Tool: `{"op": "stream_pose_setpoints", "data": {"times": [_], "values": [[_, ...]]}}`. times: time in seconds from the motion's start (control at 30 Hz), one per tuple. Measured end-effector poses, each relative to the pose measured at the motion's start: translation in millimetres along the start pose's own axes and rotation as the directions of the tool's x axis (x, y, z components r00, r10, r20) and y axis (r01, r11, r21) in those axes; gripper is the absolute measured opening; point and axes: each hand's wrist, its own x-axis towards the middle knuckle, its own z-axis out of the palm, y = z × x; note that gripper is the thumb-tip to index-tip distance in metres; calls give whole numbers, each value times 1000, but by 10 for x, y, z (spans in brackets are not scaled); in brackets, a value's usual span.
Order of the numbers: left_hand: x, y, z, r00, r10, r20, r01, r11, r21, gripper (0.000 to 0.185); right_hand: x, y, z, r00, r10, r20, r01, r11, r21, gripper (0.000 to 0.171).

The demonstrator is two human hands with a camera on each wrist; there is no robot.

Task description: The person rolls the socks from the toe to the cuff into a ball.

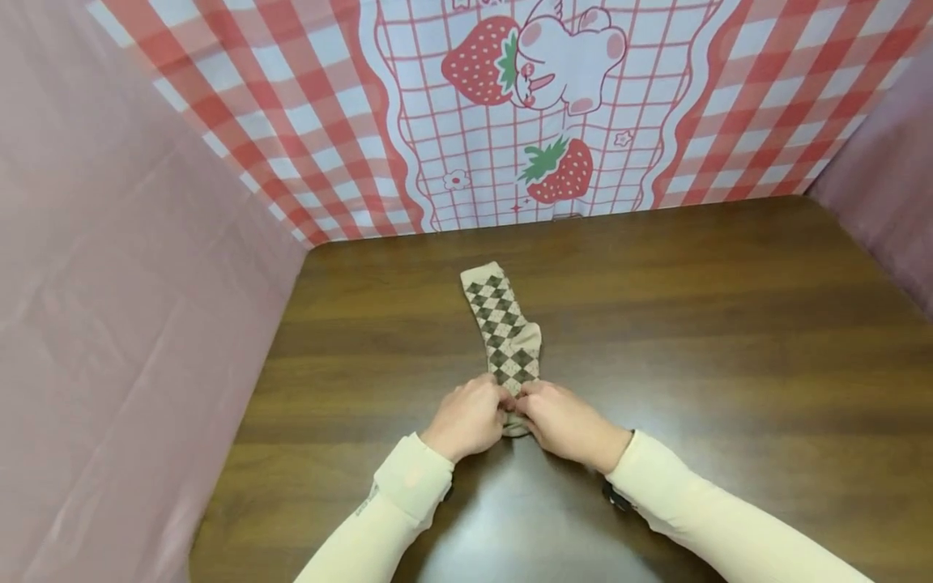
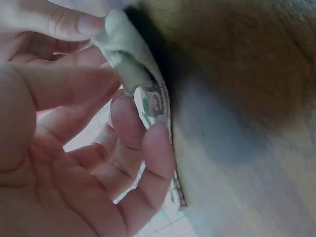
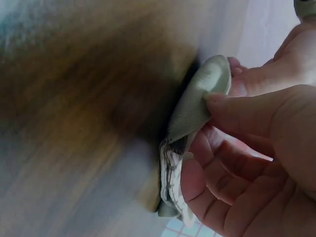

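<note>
A beige sock with dark argyle diamonds lies flat on the table, its cuff pointing away and its toe towards the person. At the toe end, my left hand pinches the fabric from the left side. My right hand pinches it from the right, the fingertips of both hands nearly meeting. In the right wrist view, the plain toe part is lifted and bent up off the tabletop, with the thumb on it. Several fabric layers show edge-on below it. The fingers partly hide the front of the sock.
The brown wooden table runs out to both sides. Behind it hangs a red-and-white checked cloth with strawberry prints. Pink cloth covers the left side, and more pink cloth hangs at the right.
</note>
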Motion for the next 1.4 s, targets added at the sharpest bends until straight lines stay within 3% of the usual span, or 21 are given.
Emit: {"op": "stream_pose_setpoints", "data": {"times": [0.13, 0.27, 0.47, 0.63, 1.03, 1.4], "values": [[-14, 27, -47, 997, 58, -56, -59, 998, -25, 14, 27, 61, -50, 1000, 2, 30, -4, 999, 51, 16], [-26, 52, -78, 994, 92, -60, -94, 995, -33, 8, 45, 102, -71, 998, 29, 61, -36, 992, 119, 16], [-14, 31, -61, 995, 78, -70, -77, 997, 12, 19, 74, 120, -64, 992, 80, 98, -98, 977, 192, 15], [5, -11, -43, 992, 93, -89, -89, 995, 52, 30, 97, 109, -76, 991, 97, 93, -113, 976, 185, 17], [86, -54, -33, 998, 16, -54, -18, 999, -35, 20, 101, 72, -143, 989, 120, 87, -134, 972, 192, 7], [209, -55, -31, 998, -51, 22, 52, 998, -44, 20, 41, -33, -165, 999, 27, -25, -27, 999, -26, 14]]}}
